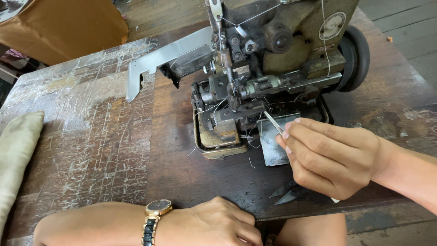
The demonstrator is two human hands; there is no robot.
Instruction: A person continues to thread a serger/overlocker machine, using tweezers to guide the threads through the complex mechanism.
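Note:
An old olive-green overlock sewing machine (277, 54) stands on a worn wooden table (95, 136), its metal side cover (159, 61) swung open to the left. My right hand (327, 155) pinches thin metal tweezers (273, 122), whose tips point up-left into the machine's looper area. White thread (255, 16) runs across the machine's top. My left hand (218, 225) rests curled at the table's near edge, holding nothing that I can see. A gold wristwatch (154, 216) sits on that wrist.
Small dark thread snips (287, 193) lie on the table just under my right hand. A pale green cushion (16, 159) lies at the left edge. A brown bag or cover (63, 25) sits beyond the table's far left corner. Wooden floorboards show at the right.

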